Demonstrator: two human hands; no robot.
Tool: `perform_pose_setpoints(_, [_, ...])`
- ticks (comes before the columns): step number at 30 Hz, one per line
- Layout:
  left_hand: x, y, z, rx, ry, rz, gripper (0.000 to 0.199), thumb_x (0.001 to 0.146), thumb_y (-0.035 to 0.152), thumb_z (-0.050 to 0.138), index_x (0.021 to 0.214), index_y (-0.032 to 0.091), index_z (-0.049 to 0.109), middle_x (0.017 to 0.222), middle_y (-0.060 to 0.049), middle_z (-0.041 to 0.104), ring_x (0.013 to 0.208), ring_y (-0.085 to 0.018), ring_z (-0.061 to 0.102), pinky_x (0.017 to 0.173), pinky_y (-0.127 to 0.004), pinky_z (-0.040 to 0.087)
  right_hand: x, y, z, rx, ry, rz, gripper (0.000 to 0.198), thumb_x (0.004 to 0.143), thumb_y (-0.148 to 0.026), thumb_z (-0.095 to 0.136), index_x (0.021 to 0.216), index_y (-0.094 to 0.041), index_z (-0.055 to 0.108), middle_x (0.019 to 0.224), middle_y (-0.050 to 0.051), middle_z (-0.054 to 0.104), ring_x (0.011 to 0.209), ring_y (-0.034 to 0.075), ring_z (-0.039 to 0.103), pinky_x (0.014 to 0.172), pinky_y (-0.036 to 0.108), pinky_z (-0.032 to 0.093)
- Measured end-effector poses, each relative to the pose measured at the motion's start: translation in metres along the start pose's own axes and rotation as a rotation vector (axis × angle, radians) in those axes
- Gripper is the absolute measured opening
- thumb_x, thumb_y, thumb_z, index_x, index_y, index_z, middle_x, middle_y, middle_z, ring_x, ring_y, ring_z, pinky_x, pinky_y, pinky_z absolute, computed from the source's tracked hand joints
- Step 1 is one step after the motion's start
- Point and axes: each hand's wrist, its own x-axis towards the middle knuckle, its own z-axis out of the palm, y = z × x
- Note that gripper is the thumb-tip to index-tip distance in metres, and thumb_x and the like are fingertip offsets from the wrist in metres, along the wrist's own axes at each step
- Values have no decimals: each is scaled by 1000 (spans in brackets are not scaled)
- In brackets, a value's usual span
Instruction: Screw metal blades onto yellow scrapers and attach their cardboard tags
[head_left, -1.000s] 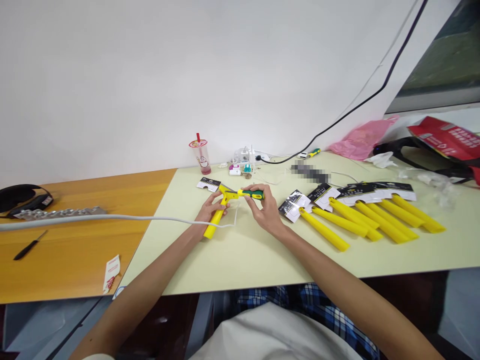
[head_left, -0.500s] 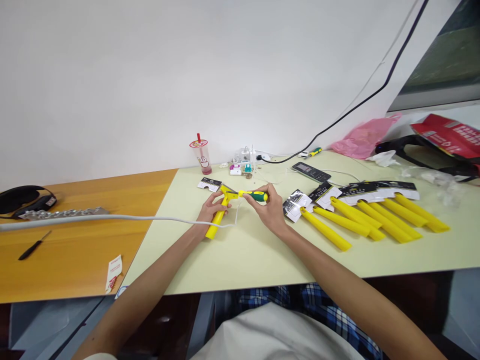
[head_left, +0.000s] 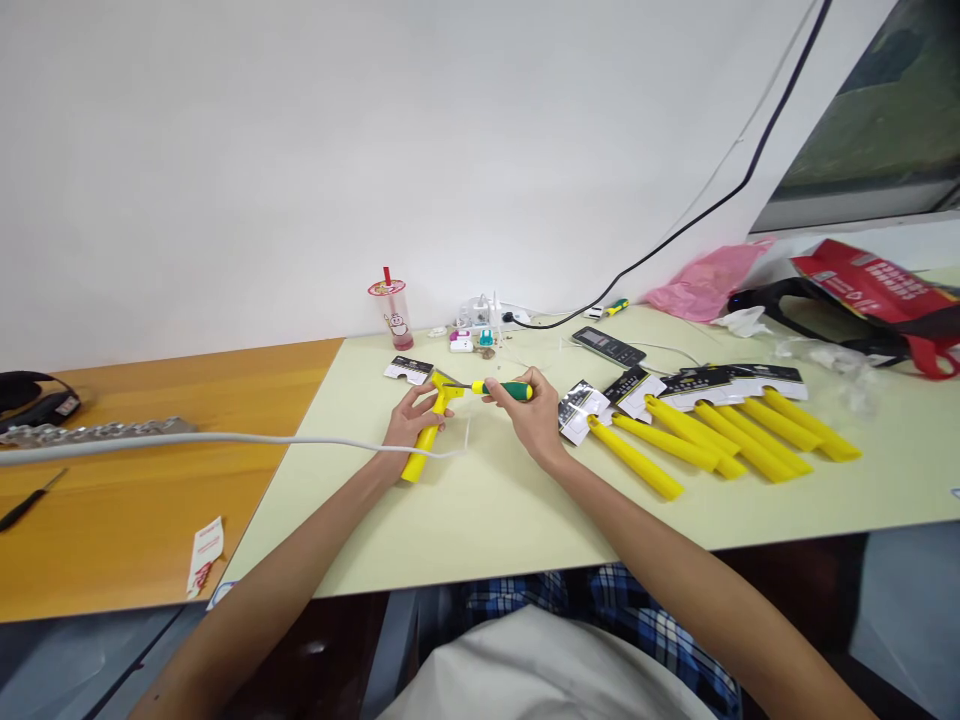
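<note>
My left hand (head_left: 411, 415) is wrapped round a yellow plastic tool (head_left: 422, 450) with a long handle and a wider head, tilted over the pale tabletop. My right hand (head_left: 537, 415) grips a screwdriver (head_left: 514, 391) by its green and yellow handle. The screwdriver's shaft points left and its tip meets the tool's head; the exact contact is too small to make out. A black and white header card (head_left: 409, 369) lies just behind my left hand. To the right of my right hand, several similar yellow tools (head_left: 637, 460) lie in a row with cards attached.
A white cable (head_left: 300, 439) crosses in front of my left hand. Behind stand a cup with a straw (head_left: 394, 315) and a power strip (head_left: 480, 312). A phone (head_left: 609, 346) lies back right, near a pink bag (head_left: 697, 285). A black screwdriver (head_left: 26, 508) is far left.
The whole view has shifted slightly, so things sit further left in the picture. Both hands keep their hold, and the screwdriver stays against the yellow tool's head, with its handle now more level.
</note>
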Motion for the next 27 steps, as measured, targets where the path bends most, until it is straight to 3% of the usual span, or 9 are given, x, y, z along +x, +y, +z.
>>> perform_pose_setpoints(16, [1, -2, 1, 21, 22, 53, 59, 63, 16, 92, 117, 22, 68, 124, -12, 78, 90, -24, 76, 69, -31, 49, -1, -3, 3, 68, 30, 82, 59, 79, -66, 92, 79, -27, 47, 65, -2, 72, 59, 22, 74, 53, 31, 53])
perform_pose_setpoints(24, [0, -2, 4, 7, 42, 76, 61, 61, 15, 92, 118, 23, 69, 127, -12, 77, 92, -25, 76, 68, -30, 48, 1, -2, 6, 117, 8, 50, 57, 83, -68, 87, 104, -29, 52, 67, -7, 66, 57, 21, 73, 49, 30, 53])
perform_pose_setpoints(27, [-2, 0, 6, 7, 51, 72, 61, 61, 15, 92, 118, 22, 70, 127, -12, 77, 94, -26, 77, 68, -30, 48, 1, 2, 8, 153, -21, 14, 53, 89, -69, 81, 110, -29, 52, 80, -4, 70, 62, 20, 74, 53, 32, 59])
